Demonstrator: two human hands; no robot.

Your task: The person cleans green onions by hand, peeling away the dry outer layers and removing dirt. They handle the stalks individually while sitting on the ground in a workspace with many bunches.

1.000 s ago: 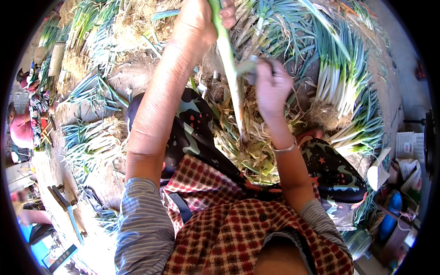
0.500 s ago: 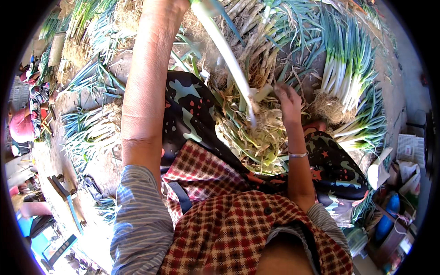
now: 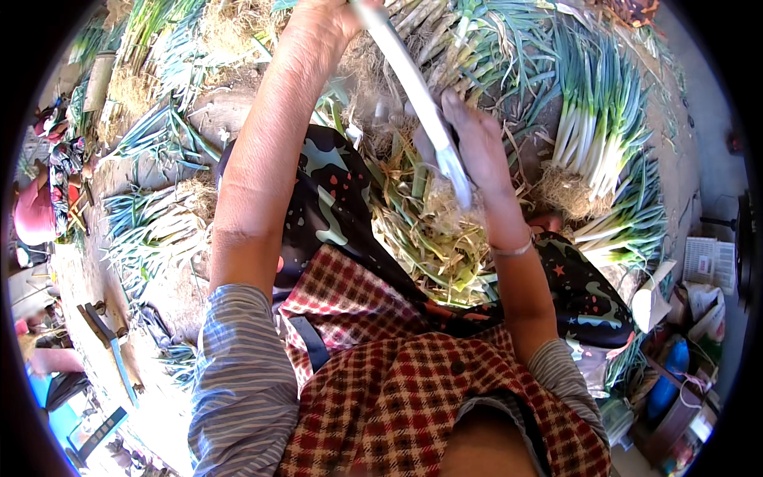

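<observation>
A long white-stalked green onion [image 3: 413,75] slants down from the top edge, its root end over the waste between my legs. My left hand [image 3: 326,20], partly cut off by the top edge, is closed round the upper part of the stalk. Lower down, my right hand [image 3: 479,147] is closed on the same stalk near its root end, with fingertips showing on its left side. Beneath lies a heap of peeled, yellowish onion leaves [image 3: 433,254]. Onion leaves above my left hand are out of view.
Bunched green onions [image 3: 596,119] lie at the right, roots toward me. Another onion pile [image 3: 163,230] lies to the left. Unpeeled onions [image 3: 421,32] spread ahead. A blue bottle [image 3: 670,378] and white crate [image 3: 710,262] stand at far right; a person's pink garment [image 3: 36,211] shows at far left.
My right hand has risen from the leaf heap onto the stalk. My left hand has shifted slightly right and down, and the onion's root end has swung right.
</observation>
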